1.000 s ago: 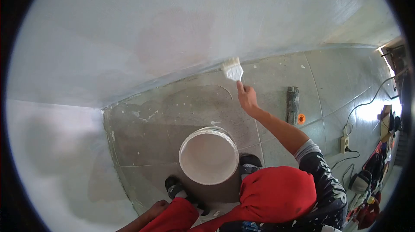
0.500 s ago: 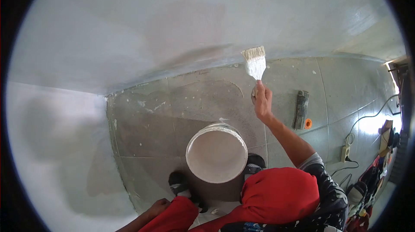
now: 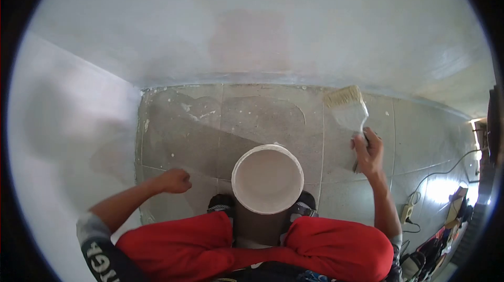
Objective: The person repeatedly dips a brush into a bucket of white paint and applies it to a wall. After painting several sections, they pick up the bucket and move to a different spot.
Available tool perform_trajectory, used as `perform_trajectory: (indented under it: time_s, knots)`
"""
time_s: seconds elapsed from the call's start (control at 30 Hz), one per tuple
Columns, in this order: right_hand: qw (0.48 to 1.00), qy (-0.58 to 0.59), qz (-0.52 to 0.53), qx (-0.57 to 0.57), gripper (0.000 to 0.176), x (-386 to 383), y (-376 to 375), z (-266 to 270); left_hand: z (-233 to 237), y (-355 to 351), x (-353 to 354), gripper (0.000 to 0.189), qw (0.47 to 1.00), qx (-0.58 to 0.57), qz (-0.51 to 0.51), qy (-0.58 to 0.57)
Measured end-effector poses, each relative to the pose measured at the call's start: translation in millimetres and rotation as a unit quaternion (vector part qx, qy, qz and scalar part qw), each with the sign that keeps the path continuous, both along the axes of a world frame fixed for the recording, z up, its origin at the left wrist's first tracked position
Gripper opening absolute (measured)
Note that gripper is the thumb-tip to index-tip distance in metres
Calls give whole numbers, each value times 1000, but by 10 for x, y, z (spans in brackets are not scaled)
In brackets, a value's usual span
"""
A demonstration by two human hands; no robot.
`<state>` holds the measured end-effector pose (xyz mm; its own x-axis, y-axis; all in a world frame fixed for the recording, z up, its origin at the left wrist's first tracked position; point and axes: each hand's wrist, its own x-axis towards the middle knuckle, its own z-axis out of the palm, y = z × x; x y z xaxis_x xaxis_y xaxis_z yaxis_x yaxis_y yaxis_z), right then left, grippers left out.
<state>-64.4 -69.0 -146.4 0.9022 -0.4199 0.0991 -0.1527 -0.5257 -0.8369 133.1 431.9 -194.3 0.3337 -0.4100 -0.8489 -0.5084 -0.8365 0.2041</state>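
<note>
My right hand [image 3: 371,155] is closed around the handle of a wide paintbrush [image 3: 348,107], its pale bristles up and towards the wall. The brush is held above the tiled floor, apart from the wall. My left hand [image 3: 177,181] is curled into a loose fist to the left of the bucket, with nothing visible in it. A white bucket [image 3: 234,179] stands upright between my feet, with pale, smooth contents inside. A dark tool [image 3: 356,167] on the floor is mostly hidden behind my right hand.
A pale wall [image 3: 178,30] runs across the front and meets a side wall [image 3: 63,140] at the left corner. The tiled floor [image 3: 181,145] has white splashes and a damp-looking patch. At right lie a socket block [image 3: 407,212], its cable and assorted clutter.
My right hand has moved right with the paintbrush, which has turned. My left hand has come forward from beside my knee to left of the bucket. The view has shifted, and my knees are spread.
</note>
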Motion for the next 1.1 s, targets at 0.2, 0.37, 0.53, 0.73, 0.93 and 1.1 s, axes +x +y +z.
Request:
perform_trajectory:
  time_s: [0.2, 0.37, 0.53, 0.73, 0.93, 1.1]
  knots:
    - [970, 158, 144, -118, 23, -50, 424, 1384, -517, -482, 266, 38, 961, 8, -192, 197]
    - [908, 243, 286, -184, 21, 92, 904, 1490, -966, -778, 286, 44, 932, 105, -261, 229]
    - [817, 320, 385, -286, 21, 265, 1400, 1059, -994, -990, 135, 45, 905, 129, -335, 227]
    - [729, 321, 466, -384, 18, 508, 1608, 485, -1111, -1013, 40, 44, 907, 124, -351, 197]
    - [738, 235, 474, -419, 12, 632, 1815, 17, -976, -909, 39, 36, 919, 121, -320, 196]
    - [749, 245, 463, -405, 14, 628, 1857, -283, -899, -886, 0, 36, 930, 72, -298, 201]
